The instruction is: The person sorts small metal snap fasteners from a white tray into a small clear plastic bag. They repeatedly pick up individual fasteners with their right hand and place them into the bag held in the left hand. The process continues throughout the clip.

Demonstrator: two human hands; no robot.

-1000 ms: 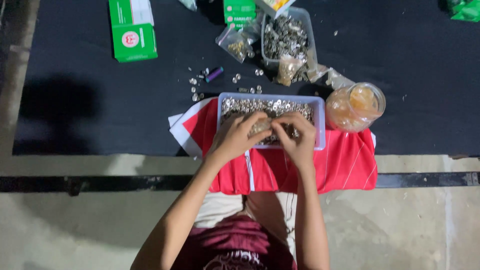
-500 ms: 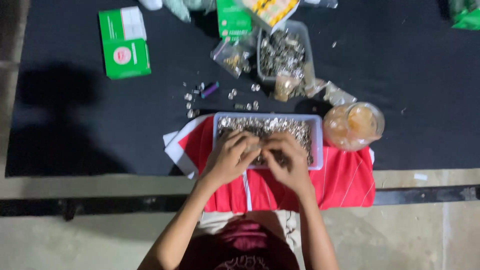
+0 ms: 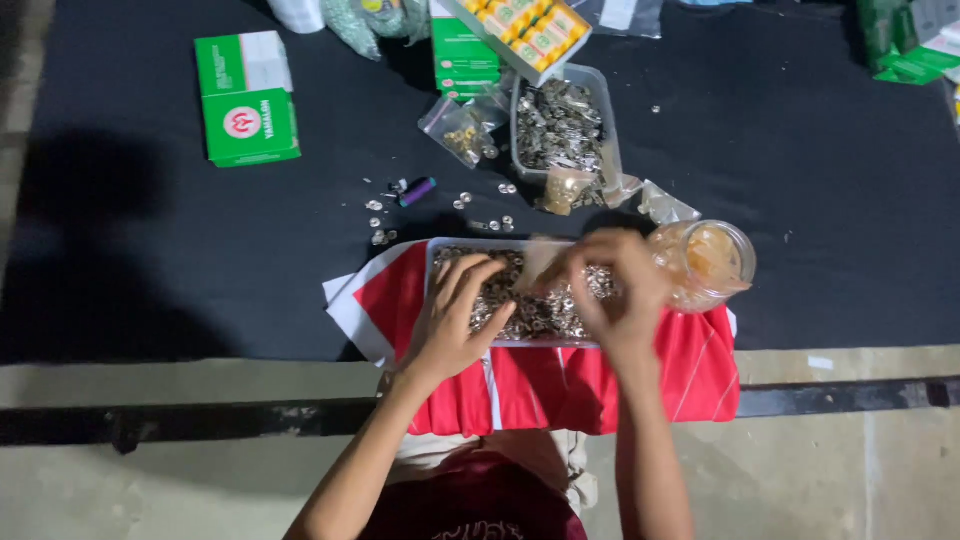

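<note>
One shallow rectangular tray (image 3: 437,262) is sitting at the centre of the view, its long axis running from 9 o'clock to 3 o'clock, and it is lying heaped with small silvery metal pieces (image 3: 530,310), too many and too small to count. The tray is resting on one red cloth with white stripes (image 3: 690,370), which is hanging over the near edge of the dark counter (image 3: 150,260).

Two hands are working in the tray. The left hand (image 3: 455,315) is lying palm down on the pieces at the tray's 9 o'clock end, fingers spread and slightly curled; whether its grip is closing on any piece cannot be told. The right hand (image 3: 615,290) is hovering over the 3 o'clock end, its fingers bunching together, seemingly around a small pale thing that is too blurred to tell.

One clear jar (image 3: 712,265) with orange-tinted contents is standing just beside the tray at 3 o'clock. At 12 o'clock one clear container (image 3: 562,125) of similar metal pieces is standing, with several small plastic bags (image 3: 462,130) around it. Loose pieces and one small purple cylinder (image 3: 418,190) are lying scattered at 11 o'clock. One green and white box (image 3: 247,97) is lying well apart at 10 o'clock.
</note>
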